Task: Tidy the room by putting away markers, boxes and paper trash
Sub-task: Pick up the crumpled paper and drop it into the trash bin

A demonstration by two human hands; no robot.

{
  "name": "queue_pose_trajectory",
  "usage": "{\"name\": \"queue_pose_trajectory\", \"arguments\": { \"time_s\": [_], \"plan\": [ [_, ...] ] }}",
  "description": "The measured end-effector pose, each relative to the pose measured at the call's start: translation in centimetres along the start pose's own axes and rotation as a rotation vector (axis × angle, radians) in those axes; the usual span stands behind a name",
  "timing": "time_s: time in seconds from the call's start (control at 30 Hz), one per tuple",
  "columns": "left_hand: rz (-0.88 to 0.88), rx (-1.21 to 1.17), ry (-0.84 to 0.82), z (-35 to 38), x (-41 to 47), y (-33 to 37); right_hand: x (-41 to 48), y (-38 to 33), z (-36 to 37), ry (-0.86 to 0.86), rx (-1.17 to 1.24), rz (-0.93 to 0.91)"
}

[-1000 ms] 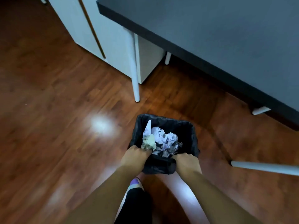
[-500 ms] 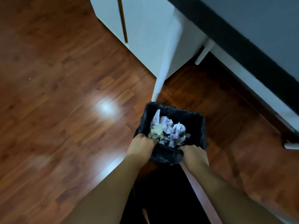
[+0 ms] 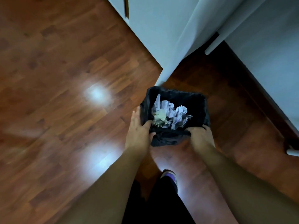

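A small bin lined with a black bag (image 3: 199, 101) is low over the wooden floor, right in front of me. Crumpled white and greenish paper trash (image 3: 174, 114) fills its bottom. My left hand (image 3: 137, 132) lies along the bin's left wall with the fingers stretched forward outside and the thumb hooked over the rim. My right hand (image 3: 200, 135) grips the near right corner of the rim. No markers or boxes are in sight.
A white table leg (image 3: 178, 46) comes down just behind the bin's far left corner. A white cabinet (image 3: 153, 21) stands behind it, with a white wall (image 3: 267, 54) at the right. My foot (image 3: 169, 177) is below the bin. Open wooden floor (image 3: 56, 78) lies left.
I have carried the bin forward toward the table leg and cabinet, which now loom closer. My left hand went from a closed fist on the rim to fingers stretched along the side.
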State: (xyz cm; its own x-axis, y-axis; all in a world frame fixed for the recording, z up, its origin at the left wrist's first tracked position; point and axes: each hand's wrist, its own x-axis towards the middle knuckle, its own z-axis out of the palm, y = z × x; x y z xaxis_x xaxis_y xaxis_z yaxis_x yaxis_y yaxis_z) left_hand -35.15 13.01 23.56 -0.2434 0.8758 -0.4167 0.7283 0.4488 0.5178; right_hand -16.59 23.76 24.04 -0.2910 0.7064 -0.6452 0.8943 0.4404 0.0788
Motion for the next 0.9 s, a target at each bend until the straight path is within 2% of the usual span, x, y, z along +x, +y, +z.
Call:
{"name": "queue_pose_trajectory", "arguments": {
  "time_s": [0.07,0.17,0.23,0.3,0.33,0.43,0.5,0.63,0.73,0.9],
  "plan": [
    [-0.138,-0.181,-0.072,0.4,0.6,0.5,0.5,-0.5,-0.6,-0.025,0.016,0.014],
    [-0.162,-0.258,-0.078,1.2,1.2,1.3,0.0,-2.9,-1.7,-0.051,0.173,-0.009],
    [-0.147,-0.391,-0.12,1.5,1.3,1.9,-0.5,-5.4,-2.6,-0.033,0.436,-0.006],
    [-0.155,-0.622,-0.207,2.1,1.1,2.1,-0.5,-7.8,-3.3,-0.046,0.709,0.068],
    [-0.177,-0.699,-0.247,2.1,0.9,2.2,-0.3,-8.7,-3.5,-0.064,0.721,0.099],
    [-0.212,-0.935,-0.286,3.1,0.5,1.8,0.2,-9.1,-3.4,-0.096,0.548,0.178],
    [-0.238,-1.042,-0.292,3.9,0.6,1.4,0.4,-8.7,-3.3,-0.105,0.544,0.214],
    [-0.345,-1.137,-0.349,4.0,0.8,1.9,0.9,-8.6,-3.3,-0.077,0.604,0.171],
    [-0.375,-1.202,-0.343,4.1,1.1,2.1,1.5,-8.5,-3.2,-0.057,0.528,0.216],
    [-0.345,-1.279,-0.404,3.8,2.2,2.2,2.5,-8.0,-3.1,-0.019,0.411,0.191]
  ]
}}
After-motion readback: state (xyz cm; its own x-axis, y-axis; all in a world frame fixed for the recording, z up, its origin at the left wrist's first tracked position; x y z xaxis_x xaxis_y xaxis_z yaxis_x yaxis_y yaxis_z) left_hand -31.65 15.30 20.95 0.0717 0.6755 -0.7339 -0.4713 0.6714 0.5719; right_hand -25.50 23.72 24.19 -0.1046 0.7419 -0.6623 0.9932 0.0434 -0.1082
